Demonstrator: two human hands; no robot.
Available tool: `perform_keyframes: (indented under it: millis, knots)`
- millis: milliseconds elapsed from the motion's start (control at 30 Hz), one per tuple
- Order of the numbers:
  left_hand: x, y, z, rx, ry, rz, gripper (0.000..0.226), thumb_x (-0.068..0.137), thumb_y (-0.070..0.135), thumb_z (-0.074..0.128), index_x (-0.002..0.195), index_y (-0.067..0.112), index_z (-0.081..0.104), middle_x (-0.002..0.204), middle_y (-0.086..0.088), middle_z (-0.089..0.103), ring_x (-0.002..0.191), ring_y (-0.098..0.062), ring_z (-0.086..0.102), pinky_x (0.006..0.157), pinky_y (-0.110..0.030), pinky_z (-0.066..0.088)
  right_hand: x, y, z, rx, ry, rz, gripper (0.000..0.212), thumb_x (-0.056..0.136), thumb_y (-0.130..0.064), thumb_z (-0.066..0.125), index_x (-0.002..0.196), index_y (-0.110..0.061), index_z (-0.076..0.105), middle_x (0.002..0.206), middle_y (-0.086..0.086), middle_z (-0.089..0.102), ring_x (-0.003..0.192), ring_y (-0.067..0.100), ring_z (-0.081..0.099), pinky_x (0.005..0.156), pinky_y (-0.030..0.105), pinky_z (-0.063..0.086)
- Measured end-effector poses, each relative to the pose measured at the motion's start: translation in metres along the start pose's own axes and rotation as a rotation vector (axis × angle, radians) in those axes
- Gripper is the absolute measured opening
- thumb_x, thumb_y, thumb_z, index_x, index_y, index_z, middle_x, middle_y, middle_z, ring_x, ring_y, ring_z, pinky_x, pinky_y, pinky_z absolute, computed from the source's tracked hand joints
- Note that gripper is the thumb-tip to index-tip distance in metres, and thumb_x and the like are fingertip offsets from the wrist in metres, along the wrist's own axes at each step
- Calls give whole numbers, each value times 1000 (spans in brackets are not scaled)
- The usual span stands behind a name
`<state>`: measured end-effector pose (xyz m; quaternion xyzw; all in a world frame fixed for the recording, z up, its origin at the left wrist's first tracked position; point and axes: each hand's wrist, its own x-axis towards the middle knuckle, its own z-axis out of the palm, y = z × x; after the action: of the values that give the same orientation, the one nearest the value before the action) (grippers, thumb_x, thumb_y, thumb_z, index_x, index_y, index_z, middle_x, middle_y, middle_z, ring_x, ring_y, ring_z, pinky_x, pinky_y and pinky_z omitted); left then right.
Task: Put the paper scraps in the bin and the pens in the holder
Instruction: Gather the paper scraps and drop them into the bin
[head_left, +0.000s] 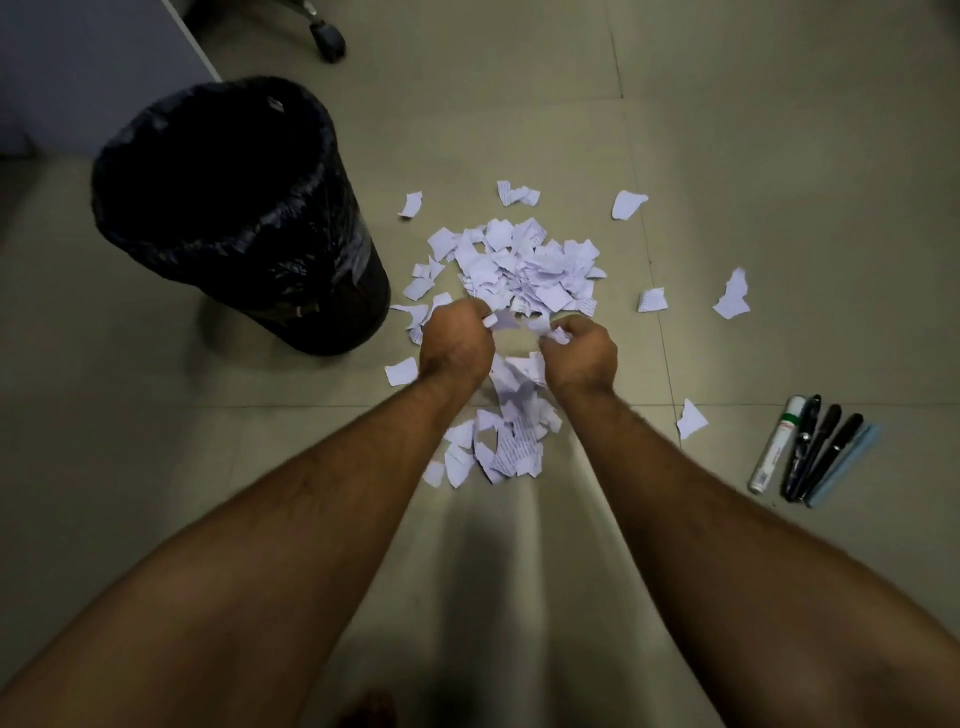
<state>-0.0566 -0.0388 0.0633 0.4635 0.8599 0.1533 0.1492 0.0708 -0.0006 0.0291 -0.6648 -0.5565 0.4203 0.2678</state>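
Note:
A heap of white torn paper scraps (524, 265) lies on the tiled floor, with stray pieces scattered around it. My left hand (456, 343) and my right hand (582, 353) are both over the near side of the heap, each closed on a few scraps. More scraps (506, 447) lie between my forearms. A black bin (218, 208) lined with a black bag stands to the left of the heap. Several pens and a white marker (810, 449) lie side by side on the floor at the right. No holder is in view.
A chair castor (328, 37) sits at the top, beyond the bin. A pale cabinet or wall panel (93, 67) fills the top left corner. Single scraps lie far right (733, 296) and near the pens (691, 418).

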Motion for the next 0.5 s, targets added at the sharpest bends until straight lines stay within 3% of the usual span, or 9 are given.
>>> perform_keyframes:
  millis: [67, 133, 233, 400, 500]
  knots:
    - [7, 7, -25, -5, 48, 12, 18, 87, 3, 55, 89, 14, 69, 100, -13, 71, 96, -34, 65, 71, -31, 46, 1, -21, 0, 141, 13, 64, 7, 80, -12, 73, 86, -15, 71, 88, 5, 70, 82, 22, 63, 71, 25, 47]
    - [15, 17, -53, -2, 76, 4, 17, 85, 3, 53, 80, 16, 63, 95, -12, 69, 92, -34, 64, 66, -28, 41, 1, -42, 1, 318, 34, 172, 16, 76, -11, 78, 74, -21, 65, 81, 1, 65, 75, 20, 60, 77, 33, 54]
    - [30, 30, -100, -71, 133, -19, 17, 83, 4, 49, 76, 15, 59, 90, -9, 69, 80, -29, 61, 63, -25, 36, 0, -84, 2, 482, 45, 204, 25, 74, -8, 78, 65, -23, 60, 77, -2, 63, 73, 20, 59, 77, 34, 55]
    - [52, 26, -188, -131, 258, 35, 22, 81, 3, 50, 82, 18, 67, 97, -2, 74, 90, -24, 67, 70, -22, 44, -2, -177, 14, 518, -5, 45, 11, 71, -12, 73, 68, -18, 64, 69, -2, 64, 66, 18, 58, 75, 37, 56]
    - [66, -2, -238, -165, 302, 51, 12, 74, 8, 50, 75, 16, 59, 97, -5, 74, 90, -25, 68, 79, -28, 53, -9, -229, 32, 473, -41, -72, 13, 70, -16, 75, 67, -21, 64, 73, -3, 66, 68, 18, 60, 76, 38, 57]
